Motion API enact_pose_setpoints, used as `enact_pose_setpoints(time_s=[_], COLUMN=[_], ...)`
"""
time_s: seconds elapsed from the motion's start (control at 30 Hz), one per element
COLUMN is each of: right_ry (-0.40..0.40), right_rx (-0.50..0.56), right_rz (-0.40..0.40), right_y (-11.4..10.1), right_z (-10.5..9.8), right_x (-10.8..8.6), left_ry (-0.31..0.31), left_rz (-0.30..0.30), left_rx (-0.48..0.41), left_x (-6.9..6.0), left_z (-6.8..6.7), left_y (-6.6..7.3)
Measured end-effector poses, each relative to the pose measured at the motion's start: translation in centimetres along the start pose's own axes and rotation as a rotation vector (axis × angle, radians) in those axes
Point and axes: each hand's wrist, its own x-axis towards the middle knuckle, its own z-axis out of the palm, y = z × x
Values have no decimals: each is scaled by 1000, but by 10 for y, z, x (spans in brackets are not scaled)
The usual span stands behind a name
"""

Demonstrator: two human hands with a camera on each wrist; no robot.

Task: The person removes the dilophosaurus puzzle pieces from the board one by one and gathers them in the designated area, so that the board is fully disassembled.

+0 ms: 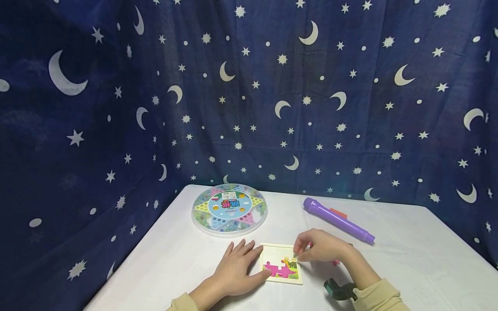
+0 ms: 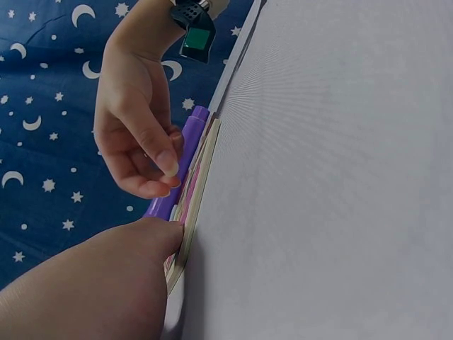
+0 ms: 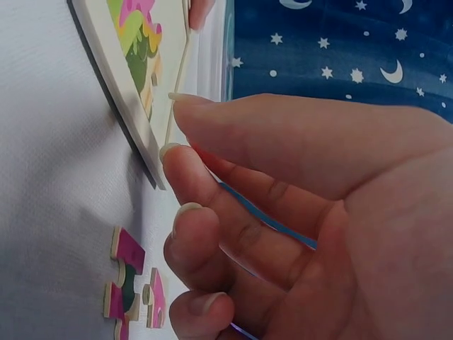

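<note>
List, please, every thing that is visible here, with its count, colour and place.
Moon-and-star fabric curtain: one, dark blue and pale, around the table
Tablecloth: one, white, covering the table
Round clear plastic game case: one, multicoloured contents, far left on the table
Microphone-shaped toy: one, purple, far right
Flat piece: one, orange-red, at the toy's far side
Square puzzle tray: one, cream, between the hands
Fitted dinosaur-picture pieces: count unclear, mainly pink and green, in the tray
Loose flat jigsaw pieces: at least two, pink and dark green, right of the tray
Wrist device: one, dark green and black, right wrist
Sleeves: two, beige, near edge
Left hand: one, bare, touching the tray
Right hand: one, bare, by the tray's far right corner
</note>
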Motion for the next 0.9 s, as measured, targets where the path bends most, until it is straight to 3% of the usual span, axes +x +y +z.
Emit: enact_pose_setpoints(time_s=[0.37,0.9], right_ry=[-10,-14], right_rx=[26,2], right_rz=[28,2], right_y=[-4,-11], right_z=[4,8], right_x=[1,2], left_ry=[-3,1], left_rz=[-2,2], left_rx=[-5,-2], left_x=[-1,0], left_z=[0,-1], left_y=[0,1])
